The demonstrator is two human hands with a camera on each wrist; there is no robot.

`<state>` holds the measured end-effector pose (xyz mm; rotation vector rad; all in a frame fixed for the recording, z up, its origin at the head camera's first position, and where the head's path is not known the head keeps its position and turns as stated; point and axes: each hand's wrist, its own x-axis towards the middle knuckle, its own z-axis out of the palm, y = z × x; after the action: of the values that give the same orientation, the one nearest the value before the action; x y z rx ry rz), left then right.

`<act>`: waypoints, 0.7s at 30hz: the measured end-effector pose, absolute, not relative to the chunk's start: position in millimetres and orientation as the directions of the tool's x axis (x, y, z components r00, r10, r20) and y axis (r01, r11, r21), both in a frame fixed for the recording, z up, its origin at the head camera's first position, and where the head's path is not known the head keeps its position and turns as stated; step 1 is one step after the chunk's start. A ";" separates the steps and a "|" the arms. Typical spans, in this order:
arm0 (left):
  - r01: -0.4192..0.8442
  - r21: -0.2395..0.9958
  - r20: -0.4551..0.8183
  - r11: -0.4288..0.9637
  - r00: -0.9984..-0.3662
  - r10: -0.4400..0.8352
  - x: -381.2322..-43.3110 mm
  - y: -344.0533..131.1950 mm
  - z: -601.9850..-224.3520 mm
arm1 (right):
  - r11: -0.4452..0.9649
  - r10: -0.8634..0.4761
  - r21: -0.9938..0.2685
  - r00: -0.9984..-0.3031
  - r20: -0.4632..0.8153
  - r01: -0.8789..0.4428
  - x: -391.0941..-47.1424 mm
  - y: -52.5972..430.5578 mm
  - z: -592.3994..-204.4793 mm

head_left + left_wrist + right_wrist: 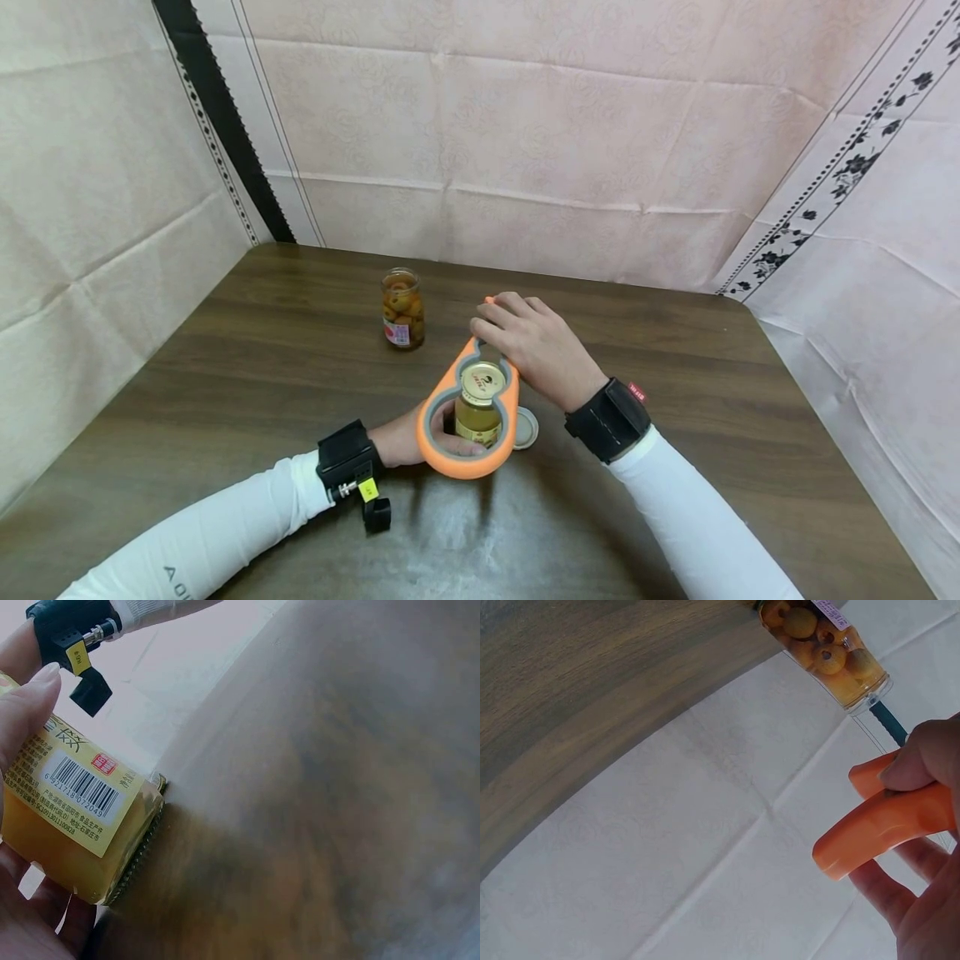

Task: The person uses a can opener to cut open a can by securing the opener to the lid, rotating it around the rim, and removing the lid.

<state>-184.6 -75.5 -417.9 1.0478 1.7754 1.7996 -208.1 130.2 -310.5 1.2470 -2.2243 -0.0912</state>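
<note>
Altogether, the head view shows two hands, two jars, one orange opener (512, 396) and one loose lid (528, 428) on one brown table (225, 375). The left hand (405, 439) grips the lidded jar (478, 418) from nine o'clock. The right hand (528, 346), at one o'clock of that jar, holds the opener's top end. The fruit jar (403, 312) stands open at ten o'clock, well apart; the loose lid lies at four o'clock, partly hidden behind the opener. The opener's frame blocks part of the left hand and the jar, so whether it touches the jar cannot be told. Pale cloth (562, 167) hangs behind, at twelve.

The left wrist view shows one jar within the left hand's curled fingers, one barcode (81, 786) on its label, and a black wristband (56, 634) at ten o'clock.

The right wrist view shows the right hand clasping two orange handles (877, 829) at four o'clock, thumb pressed on top; one fruit jar sits at one o'clock.
</note>
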 end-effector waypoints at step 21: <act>0.314 0.945 0.283 -0.088 -0.656 0.700 -185.7 -72.4 -419.5 | 0.537 -0.819 0.436 -0.323 0.473 -0.722 -216.0 128.7 -310.1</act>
<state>-185.7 -72.4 -419.5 1.1047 1.8861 1.8030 -216.0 128.7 -310.1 1.2415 -2.1144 -0.1889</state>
